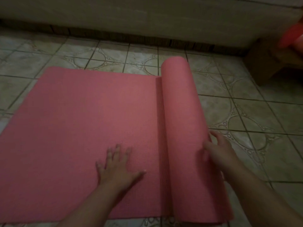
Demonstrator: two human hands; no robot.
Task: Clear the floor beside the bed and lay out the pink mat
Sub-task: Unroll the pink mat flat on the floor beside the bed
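Closest to the camera, two bare arms reach forward over a pink mat (85, 115). The left hand (117, 167) lies flat on the open part of the mat, palm down, fingers spread wide, so its grip is loose and holds nothing. The right hand (218, 149) is on the right side of the roll (183, 122), the part of the mat that is not yet spread out. Its fingers curl against the roll and touch it, but the hand is blurry, and it is hard to tell if the grip is closed on the roll or only pushing it. The open part of the mat lies flat on the tiled floor (255, 115), to the left of the roll. The tiles have round patterns on them. Farther back, the side of the bed (147, 18) runs along the floor. At the far right something red (291, 35) shows, too blurry to tell.
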